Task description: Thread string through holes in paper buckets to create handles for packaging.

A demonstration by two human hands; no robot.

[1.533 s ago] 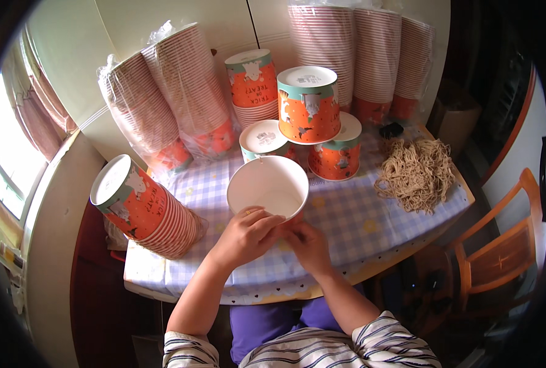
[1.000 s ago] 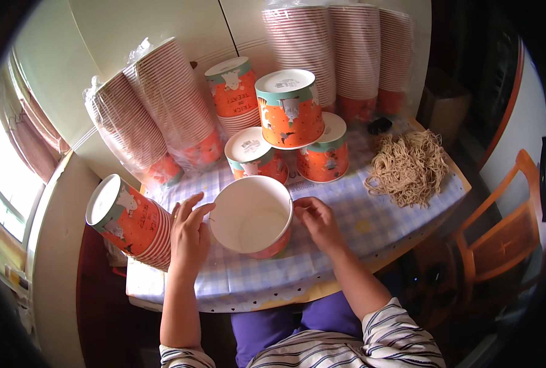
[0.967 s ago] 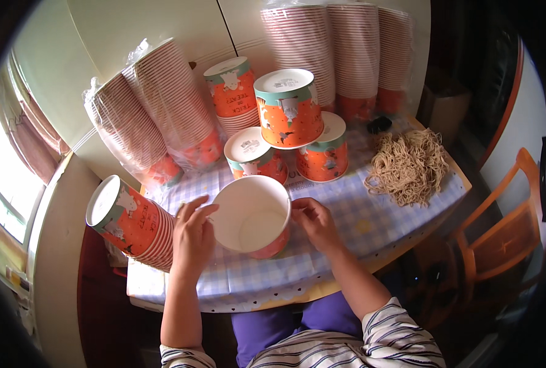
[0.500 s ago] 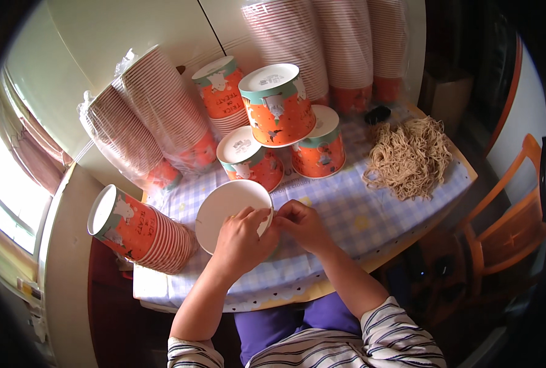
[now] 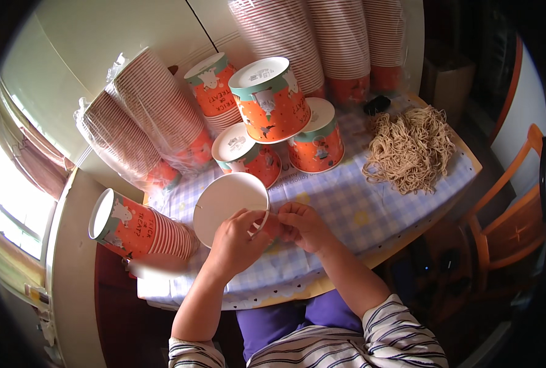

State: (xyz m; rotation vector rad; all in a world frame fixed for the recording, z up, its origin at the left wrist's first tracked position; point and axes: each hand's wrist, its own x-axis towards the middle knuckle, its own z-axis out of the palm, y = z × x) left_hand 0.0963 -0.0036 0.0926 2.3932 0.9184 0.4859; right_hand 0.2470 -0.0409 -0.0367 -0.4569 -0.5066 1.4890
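Note:
I hold an orange paper bucket point(image 5: 224, 202) with a white inside, its open mouth facing me, just above the checked tablecloth point(image 5: 346, 208). My left hand point(image 5: 239, 242) grips its lower right rim, fingers curled over the edge. My right hand point(image 5: 300, 224) pinches at the same spot on the bucket's right side, touching the left hand. Whatever sits between the fingertips is too small to tell.
A lying stack of orange buckets point(image 5: 138, 224) rests at the left. Three upturned buckets point(image 5: 273, 107) stand stacked behind. Wrapped bucket stacks point(image 5: 144, 122) lean at the back. A pile of tan string point(image 5: 411, 150) lies at the right. An orange wooden chair point(image 5: 512, 214) stands beside the table.
My hands were on either side of the bucket; now both meet at its right rim. The bucket has turned and moved slightly toward the left.

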